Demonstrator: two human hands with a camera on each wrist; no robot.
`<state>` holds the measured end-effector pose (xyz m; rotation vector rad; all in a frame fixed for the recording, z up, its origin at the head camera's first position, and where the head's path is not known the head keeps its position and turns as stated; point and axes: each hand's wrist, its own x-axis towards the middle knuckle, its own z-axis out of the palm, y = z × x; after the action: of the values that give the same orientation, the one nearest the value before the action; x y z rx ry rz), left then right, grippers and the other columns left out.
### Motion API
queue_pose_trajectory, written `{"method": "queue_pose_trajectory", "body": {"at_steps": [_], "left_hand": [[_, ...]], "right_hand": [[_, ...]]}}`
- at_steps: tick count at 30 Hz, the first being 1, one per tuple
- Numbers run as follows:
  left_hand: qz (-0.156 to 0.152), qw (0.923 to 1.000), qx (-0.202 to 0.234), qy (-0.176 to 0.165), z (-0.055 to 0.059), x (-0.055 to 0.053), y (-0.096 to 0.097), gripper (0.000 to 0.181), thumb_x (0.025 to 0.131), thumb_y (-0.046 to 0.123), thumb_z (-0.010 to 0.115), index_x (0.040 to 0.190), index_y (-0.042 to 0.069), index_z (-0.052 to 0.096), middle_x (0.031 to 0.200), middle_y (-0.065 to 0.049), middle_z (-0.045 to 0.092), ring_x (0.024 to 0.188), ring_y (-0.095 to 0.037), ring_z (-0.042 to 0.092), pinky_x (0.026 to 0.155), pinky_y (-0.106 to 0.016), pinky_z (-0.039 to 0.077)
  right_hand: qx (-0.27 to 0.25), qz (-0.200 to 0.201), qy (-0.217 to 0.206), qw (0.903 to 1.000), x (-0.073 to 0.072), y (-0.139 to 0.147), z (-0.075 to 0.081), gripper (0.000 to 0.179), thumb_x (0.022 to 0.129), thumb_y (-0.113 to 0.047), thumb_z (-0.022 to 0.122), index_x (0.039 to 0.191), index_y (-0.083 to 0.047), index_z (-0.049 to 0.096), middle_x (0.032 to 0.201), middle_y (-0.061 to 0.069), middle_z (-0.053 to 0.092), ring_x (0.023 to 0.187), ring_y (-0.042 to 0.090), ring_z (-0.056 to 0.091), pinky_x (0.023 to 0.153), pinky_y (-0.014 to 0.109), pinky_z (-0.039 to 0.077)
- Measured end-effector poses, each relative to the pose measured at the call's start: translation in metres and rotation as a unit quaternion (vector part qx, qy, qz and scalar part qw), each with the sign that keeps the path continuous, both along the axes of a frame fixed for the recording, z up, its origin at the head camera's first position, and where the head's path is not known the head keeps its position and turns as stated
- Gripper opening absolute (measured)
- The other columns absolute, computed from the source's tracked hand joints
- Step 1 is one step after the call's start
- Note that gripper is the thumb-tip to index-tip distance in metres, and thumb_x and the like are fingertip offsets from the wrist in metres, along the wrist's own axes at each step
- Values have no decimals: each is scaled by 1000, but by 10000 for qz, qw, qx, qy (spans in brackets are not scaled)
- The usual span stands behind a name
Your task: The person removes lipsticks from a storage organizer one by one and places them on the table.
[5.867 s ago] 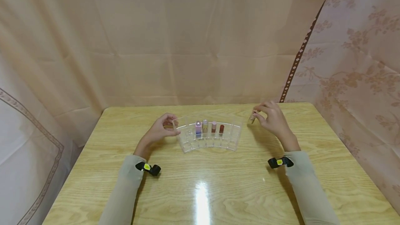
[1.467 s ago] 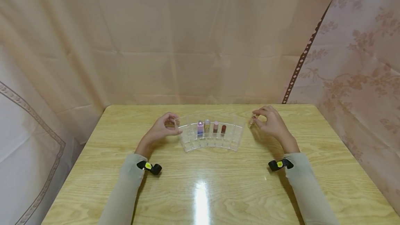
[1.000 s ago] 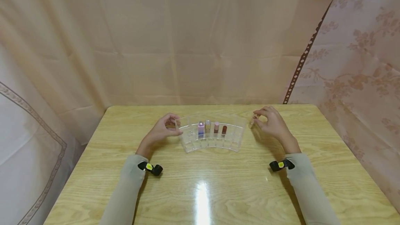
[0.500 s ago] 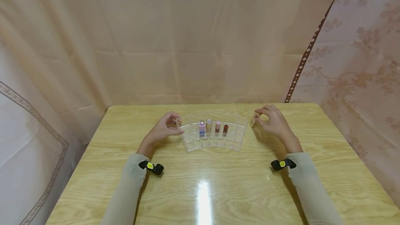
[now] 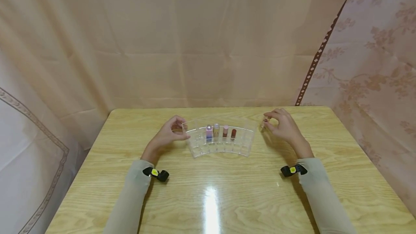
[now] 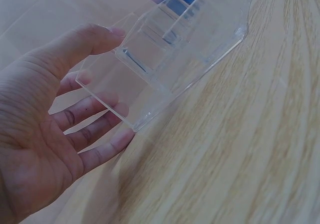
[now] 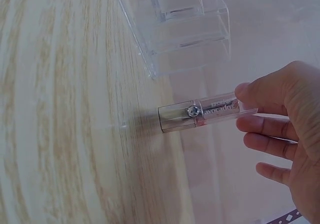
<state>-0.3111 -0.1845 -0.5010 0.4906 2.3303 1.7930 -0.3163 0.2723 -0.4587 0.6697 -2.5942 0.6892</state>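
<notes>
A clear acrylic lipstick organizer [image 5: 221,149] with a curved, stepped shape stands mid-table. My left hand [image 5: 169,131] grips its left end, thumb at the front and fingers behind the clear side panel [image 6: 107,91]. In its back row stand a purple-and-blue lipstick [image 5: 209,132], a gold one [image 5: 216,130], a pink-capped one [image 5: 225,131] and a dark red one [image 5: 233,134]. To the organizer's right, my right hand [image 5: 282,125] pinches one end of a clear lip gloss tube [image 7: 215,111] between thumb and fingers. Its gold-toned end points down close over the table.
Wood-grain table [image 5: 182,198] with a bright light reflection near its front. A beige curtain [image 5: 208,46] hangs behind the far edge, a floral cloth [image 5: 377,64] at right, and a white cloth [image 5: 26,154] at left. Each wrist wears a black camera strap.
Both hands keep their holds, with the organizer nearly in the same place. The lip gloss tube has tilted slightly in my right hand since the earliest frame; the head view shifts a little.
</notes>
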Motion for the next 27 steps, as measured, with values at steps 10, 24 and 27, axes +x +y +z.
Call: {"method": "queue_pose_trajectory", "body": {"at_steps": [10,24,27], "left_hand": [[24,10000,-6,25,0,0,1,58,82,-1,82,129,-8,50,124,-32,61,110,-40,63,96,-36,54],[-16,10000,-14,86,-1,-1,0,57,82,-2,81,129,-8,49,122,-31,61,106,-33,64,93,-30,55],[-20,10000,5,67,0,0,0,57,82,-2,81,129,-8,50,121,-31,61,103,-29,64,90,-26,55]], "right_hand": [[57,-98,-118,9999,-1,1,0,31,89,-8,77,116,5,72,97,17,69,97,36,59,85,55,50],[86,-138,175,9997,2,-2,8,31,88,-12,78,114,4,72,102,21,68,100,38,60,87,57,50],[29,-143,284,9995,4,-4,12,32,88,-13,79,115,3,72,108,21,68,102,39,60,88,58,50]]}}
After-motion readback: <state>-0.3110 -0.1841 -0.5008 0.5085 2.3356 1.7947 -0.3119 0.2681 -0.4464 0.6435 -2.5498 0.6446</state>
